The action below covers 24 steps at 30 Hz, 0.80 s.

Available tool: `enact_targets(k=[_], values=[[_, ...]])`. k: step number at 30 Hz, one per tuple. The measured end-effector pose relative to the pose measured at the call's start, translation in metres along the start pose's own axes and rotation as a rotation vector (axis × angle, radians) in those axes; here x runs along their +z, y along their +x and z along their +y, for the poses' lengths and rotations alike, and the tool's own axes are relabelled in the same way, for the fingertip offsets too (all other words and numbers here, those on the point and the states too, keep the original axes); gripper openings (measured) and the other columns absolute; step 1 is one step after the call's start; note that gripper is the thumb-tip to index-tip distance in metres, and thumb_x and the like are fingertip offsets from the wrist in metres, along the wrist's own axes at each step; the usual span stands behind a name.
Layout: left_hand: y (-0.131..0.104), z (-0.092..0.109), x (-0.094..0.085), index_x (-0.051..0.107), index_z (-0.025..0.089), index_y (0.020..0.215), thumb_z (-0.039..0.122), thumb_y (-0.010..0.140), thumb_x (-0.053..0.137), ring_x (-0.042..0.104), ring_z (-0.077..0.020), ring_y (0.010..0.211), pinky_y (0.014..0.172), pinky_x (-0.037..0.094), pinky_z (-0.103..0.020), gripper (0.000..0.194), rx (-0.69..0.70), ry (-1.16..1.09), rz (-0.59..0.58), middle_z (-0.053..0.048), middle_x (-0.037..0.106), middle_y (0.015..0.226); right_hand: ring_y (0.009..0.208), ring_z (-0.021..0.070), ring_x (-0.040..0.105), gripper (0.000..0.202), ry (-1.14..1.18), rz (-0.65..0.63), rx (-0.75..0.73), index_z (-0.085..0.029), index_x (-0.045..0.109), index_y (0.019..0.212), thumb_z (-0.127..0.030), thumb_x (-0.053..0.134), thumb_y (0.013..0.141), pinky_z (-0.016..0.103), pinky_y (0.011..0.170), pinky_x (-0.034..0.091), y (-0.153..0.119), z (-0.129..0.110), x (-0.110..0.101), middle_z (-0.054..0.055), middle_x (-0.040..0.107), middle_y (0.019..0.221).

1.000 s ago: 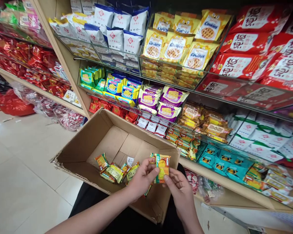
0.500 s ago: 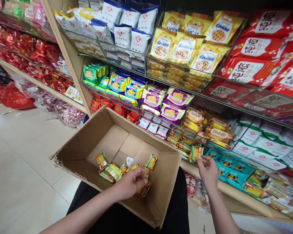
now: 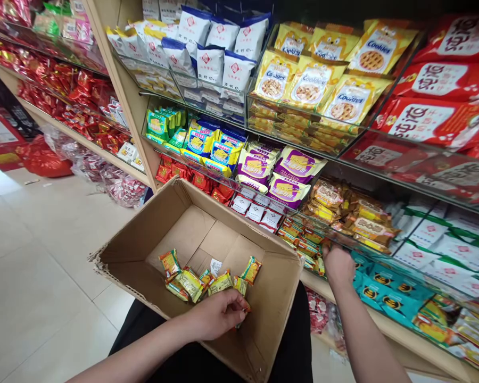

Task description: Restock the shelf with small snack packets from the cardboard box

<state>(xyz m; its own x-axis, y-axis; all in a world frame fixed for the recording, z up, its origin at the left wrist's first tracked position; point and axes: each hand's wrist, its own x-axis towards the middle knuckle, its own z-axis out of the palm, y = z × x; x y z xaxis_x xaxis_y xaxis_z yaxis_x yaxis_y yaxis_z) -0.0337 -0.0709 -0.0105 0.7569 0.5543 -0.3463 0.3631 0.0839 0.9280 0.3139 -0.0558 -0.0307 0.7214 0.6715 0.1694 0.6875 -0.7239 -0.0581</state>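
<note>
A cardboard box (image 3: pixel 151 221) rests tilted on my lap. Small orange, green and yellow snack packets (image 3: pixel 190 283) lie loose in it. My left hand (image 3: pixel 219 316) is inside the box, thumb and fingertips closed around a small snack packet (image 3: pixel 246 308) that they mostly cover. On the low shelf, my right hand (image 3: pixel 338 266) reaches into a compartment of similar snack packets (image 3: pixel 305 246). Its fingertips are among the packets and hidden, so whether it holds one cannot be made out.
Teal packets (image 3: pixel 387 290) lie right of my right hand, and brown-wrapped snacks (image 3: pixel 367 223) sit on the tier above. Clear shelf fronts (image 3: pixel 287 111) edge the compartments. Cookie bags (image 3: pixel 307 88) fill an upper tier. A red plastic bag (image 3: pixel 43 154) lies on the tiled floor at left.
My right hand, which held a snack packet up at the shelf edge, has moved in among the packets in the compartment. My left hand has stayed in the box. The view has shifted slightly.
</note>
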Motion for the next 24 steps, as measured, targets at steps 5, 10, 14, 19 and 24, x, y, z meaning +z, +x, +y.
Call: enact_targets(k=[5, 10, 14, 19, 24], values=[[-0.001, 0.000, 0.000, 0.055, 0.017, 0.087, 0.026, 0.075, 0.051, 0.052, -0.0137, 0.073, 0.070, 0.042, -0.024, 0.016, -0.017, 0.120, 0.004, -0.001, 0.057, 0.080, 0.080, 0.0317, 0.063, 0.033, -0.102, -0.108, -0.103, -0.009, 0.068, 0.086, -0.032, 0.044, 0.084, 0.038, 0.067, 0.046, 0.015, -0.001, 0.002, 0.020, 0.064, 0.081], [-0.002, 0.000, 0.000, 0.058, 0.018, 0.089, 0.027, 0.076, 0.051, 0.056, -0.0161, 0.077, 0.068, 0.042, -0.024, 0.017, -0.036, 0.201, -0.010, -0.003, 0.062, 0.085, 0.073, 0.0280, 0.064, 0.023, -0.168, -0.116, -0.213, -0.008, 0.069, 0.076, -0.009, 0.046, 0.076, 0.035, 0.062, 0.047, 0.019, 0.002, 0.001, 0.019, 0.065, 0.074], [-0.001, -0.002, 0.001, 0.059, 0.019, 0.091, 0.028, 0.076, 0.052, 0.057, -0.0168, 0.078, 0.069, 0.042, -0.025, 0.019, -0.030, 0.238, -0.046, -0.003, 0.063, 0.086, 0.076, 0.0298, 0.064, 0.030, -0.200, -0.038, -0.243, -0.003, 0.067, 0.080, -0.006, 0.037, 0.079, 0.037, 0.062, 0.046, 0.023, 0.000, 0.003, 0.021, 0.063, 0.071], [-0.004, 0.004, -0.001, 0.059, 0.021, 0.096, 0.033, 0.078, 0.050, 0.059, -0.0185, 0.079, 0.068, 0.043, -0.026, 0.024, -0.078, 0.364, -0.093, -0.003, 0.064, 0.089, 0.077, 0.0295, 0.063, 0.031, -0.180, -0.017, -0.233, -0.002, 0.067, 0.083, -0.007, 0.036, 0.079, 0.037, 0.062, 0.044, 0.030, -0.006, 0.000, 0.020, 0.062, 0.071], [0.003, 0.007, -0.018, 0.064, 0.024, 0.097, 0.034, 0.068, 0.062, 0.058, -0.0267, 0.090, 0.073, 0.043, -0.033, 0.031, -0.061, 0.656, -0.182, -0.007, 0.064, 0.099, 0.069, 0.0258, 0.061, 0.030, -0.134, -0.023, -0.194, -0.011, 0.066, 0.093, -0.029, 0.046, 0.080, 0.034, 0.057, 0.043, 0.002, 0.003, -0.009, 0.017, 0.061, 0.084]])
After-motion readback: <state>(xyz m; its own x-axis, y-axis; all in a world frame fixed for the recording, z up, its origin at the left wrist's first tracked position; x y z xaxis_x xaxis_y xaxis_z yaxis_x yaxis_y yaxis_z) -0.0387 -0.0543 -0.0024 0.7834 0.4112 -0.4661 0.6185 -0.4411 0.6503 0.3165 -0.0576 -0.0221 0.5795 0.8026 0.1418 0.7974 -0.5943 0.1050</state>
